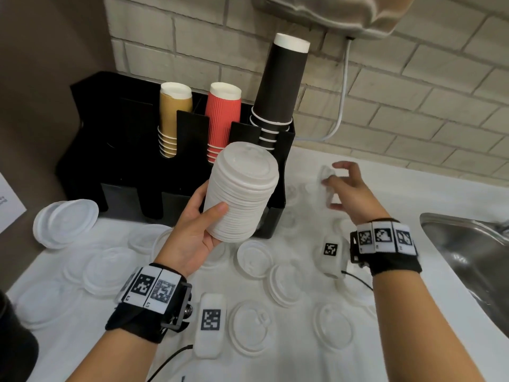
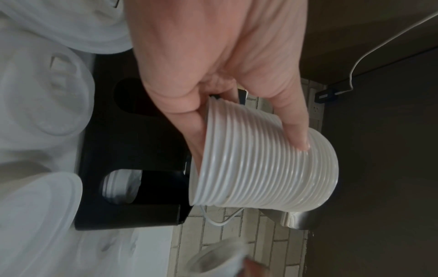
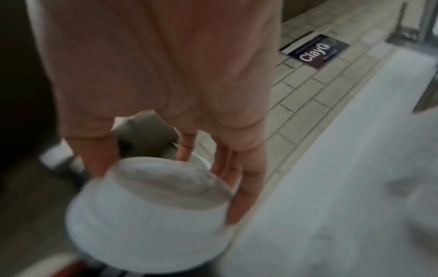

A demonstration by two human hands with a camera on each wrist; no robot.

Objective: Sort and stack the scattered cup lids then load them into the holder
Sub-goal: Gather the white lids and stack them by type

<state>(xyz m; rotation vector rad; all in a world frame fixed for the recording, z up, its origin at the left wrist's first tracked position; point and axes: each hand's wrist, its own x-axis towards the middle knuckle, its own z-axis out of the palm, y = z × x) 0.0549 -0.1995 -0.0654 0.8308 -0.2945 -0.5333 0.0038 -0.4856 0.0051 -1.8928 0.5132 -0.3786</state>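
My left hand (image 1: 216, 216) grips a tall stack of white cup lids (image 1: 242, 191), tilted and raised in front of the black holder (image 1: 124, 172). In the left wrist view, thumb and fingers of the left hand (image 2: 249, 140) clamp the ribbed stack (image 2: 265, 165) from both sides. To the right of the holder, my right hand (image 1: 334, 186) pinches a blurred white lid (image 1: 326, 177) above the counter. In the right wrist view the lid (image 3: 151, 215) may be one or a few. Several loose lids (image 1: 253, 259) lie scattered on the white counter.
The holder carries gold cups (image 1: 173, 117), red cups (image 1: 223, 117) and black cups (image 1: 281, 86); one lower slot holds lids (image 2: 120, 185). Larger lids (image 1: 66, 221) lean at the left. A steel sink (image 1: 468, 252) is on the right, a dark object (image 1: 13, 340) at the lower left.
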